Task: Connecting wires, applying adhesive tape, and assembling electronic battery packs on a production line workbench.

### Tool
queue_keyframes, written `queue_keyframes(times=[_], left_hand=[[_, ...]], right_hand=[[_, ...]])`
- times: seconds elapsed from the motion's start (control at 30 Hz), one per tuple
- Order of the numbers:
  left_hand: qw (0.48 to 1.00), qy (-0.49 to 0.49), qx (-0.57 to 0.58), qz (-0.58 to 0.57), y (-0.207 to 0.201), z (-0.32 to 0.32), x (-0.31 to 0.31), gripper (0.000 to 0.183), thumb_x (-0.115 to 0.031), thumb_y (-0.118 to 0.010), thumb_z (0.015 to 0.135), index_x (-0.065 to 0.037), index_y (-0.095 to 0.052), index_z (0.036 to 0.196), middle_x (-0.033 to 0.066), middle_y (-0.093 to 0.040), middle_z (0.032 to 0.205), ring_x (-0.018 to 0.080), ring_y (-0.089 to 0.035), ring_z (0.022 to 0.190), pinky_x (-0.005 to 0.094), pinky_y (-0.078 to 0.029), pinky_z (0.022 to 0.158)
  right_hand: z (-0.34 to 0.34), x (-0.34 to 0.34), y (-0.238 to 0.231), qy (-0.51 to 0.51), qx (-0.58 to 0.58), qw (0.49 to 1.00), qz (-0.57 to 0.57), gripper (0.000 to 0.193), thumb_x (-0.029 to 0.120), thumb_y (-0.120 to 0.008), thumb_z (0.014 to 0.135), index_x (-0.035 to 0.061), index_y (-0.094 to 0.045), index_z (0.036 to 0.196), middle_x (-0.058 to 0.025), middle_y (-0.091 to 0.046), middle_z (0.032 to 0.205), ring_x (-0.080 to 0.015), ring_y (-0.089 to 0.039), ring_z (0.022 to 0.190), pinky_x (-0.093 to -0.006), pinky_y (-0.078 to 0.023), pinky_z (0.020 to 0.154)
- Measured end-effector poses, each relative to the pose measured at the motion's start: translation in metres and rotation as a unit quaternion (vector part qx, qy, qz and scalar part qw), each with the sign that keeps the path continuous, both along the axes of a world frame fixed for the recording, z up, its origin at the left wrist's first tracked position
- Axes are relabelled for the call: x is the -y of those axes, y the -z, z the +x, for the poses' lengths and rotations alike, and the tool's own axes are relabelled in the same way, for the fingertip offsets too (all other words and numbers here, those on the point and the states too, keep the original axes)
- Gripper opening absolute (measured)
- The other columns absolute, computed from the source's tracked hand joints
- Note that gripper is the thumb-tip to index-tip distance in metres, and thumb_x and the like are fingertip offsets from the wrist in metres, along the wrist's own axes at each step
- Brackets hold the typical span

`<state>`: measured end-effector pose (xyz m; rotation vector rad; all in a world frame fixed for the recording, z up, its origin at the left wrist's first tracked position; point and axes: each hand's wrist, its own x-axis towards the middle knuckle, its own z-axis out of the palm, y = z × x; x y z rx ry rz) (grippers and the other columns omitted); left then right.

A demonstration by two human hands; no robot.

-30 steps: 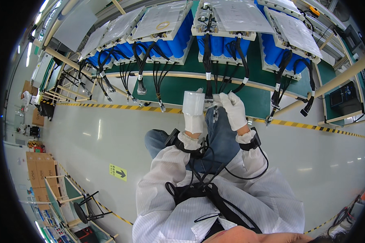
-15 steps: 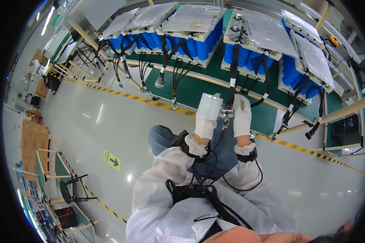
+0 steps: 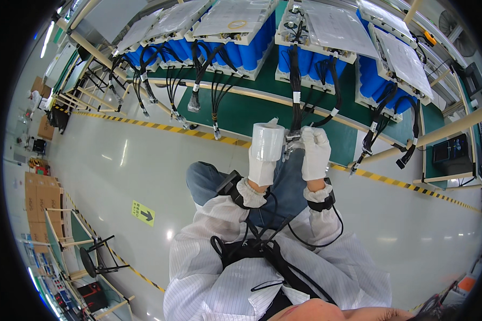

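Observation:
My left hand [image 3: 261, 172], in a white glove, grips a roll of clear plastic film [image 3: 268, 142] held upright in front of me. Just right of the roll hangs a thick black cable bundle [image 3: 295, 104], its connector end [image 3: 293, 136] partly wrapped in clear film. My right hand [image 3: 316, 154], also gloved in white, is closed with its fingertips beside that connector end; what they pinch is too small to make out. The bundle comes down from a blue-celled battery pack [image 3: 317, 69] on the bench.
More battery packs [image 3: 241, 53] with clear-covered tops line the green bench [image 3: 241, 115]. Their black cables [image 3: 195, 88] dangle over the front edge, several with wrapped ends. Yellow-black floor tape [image 3: 166, 127] runs below. Stacked cartons [image 3: 42, 195] and a stool [image 3: 91, 259] stand at left.
The view has shifted, so the bench sits further left and up. My right hand has come down slightly against the cable and its fingers have curled more. My left hand still holds the roll.

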<state>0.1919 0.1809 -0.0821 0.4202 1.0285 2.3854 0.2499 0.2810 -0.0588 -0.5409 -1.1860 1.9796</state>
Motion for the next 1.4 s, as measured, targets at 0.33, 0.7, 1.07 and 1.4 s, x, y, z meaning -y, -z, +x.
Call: queue_keyframes(times=[0.33, 0.7, 1.07, 1.4], left_hand=[[0.999, -0.033, 0.008, -0.005, -0.011, 0.002, -0.02, 0.035, -0.012, -0.041, 0.088, 0.001, -0.039, 0.12, 0.0089, -0.052, 0.111, 0.0127, -0.058, 0.082, 0.0196, -0.049, 0.061], [0.998, -0.051, -0.042, 0.016, -0.016, -0.011, 0.004, 0.037, -0.019, -0.04, 0.09, -0.002, -0.037, 0.122, 0.0051, -0.051, 0.109, 0.0079, -0.054, 0.089, 0.0175, -0.048, 0.071], [0.999, -0.001, 0.004, 0.05, -0.033, -0.001, 0.004, 0.037, -0.018, -0.039, 0.09, 0.0, -0.037, 0.122, 0.006, -0.052, 0.108, 0.0088, -0.055, 0.086, 0.0198, -0.048, 0.073], [0.99, -0.098, 0.015, 0.099, -0.002, -0.012, -0.001, 0.031, -0.012, -0.038, 0.088, 0.0, -0.042, 0.117, 0.0097, -0.047, 0.119, 0.0183, -0.052, 0.1, 0.0267, -0.045, 0.083]], right_hand=[[-0.021, -0.013, -0.002, -0.115, 0.036, 0.991, -0.058, 0.01, 0.012, -0.048, 0.086, 0.0059, -0.049, 0.079, -0.0001, -0.051, 0.057, -0.0044, -0.042, 0.037, -0.0179, -0.031, 0.032], [-0.019, -0.006, -0.012, -0.085, 0.062, 0.99, 0.091, 0.016, 0.019, -0.046, 0.088, 0.0056, -0.049, 0.081, 0.0001, -0.05, 0.063, -0.0048, -0.046, 0.051, -0.0179, -0.037, 0.046], [-0.011, -0.006, -0.015, -0.078, 0.038, 0.995, 0.053, 0.018, 0.022, -0.048, 0.088, 0.0053, -0.048, 0.08, -0.0004, -0.052, 0.065, -0.0054, -0.047, 0.052, -0.0182, -0.039, 0.049], [-0.022, 0.008, -0.018, 0.102, 0.176, 0.935, 0.289, 0.019, 0.016, -0.062, 0.078, 0.004, -0.056, 0.092, -0.0079, -0.058, 0.082, -0.0136, -0.053, 0.07, -0.0249, -0.043, 0.066]])
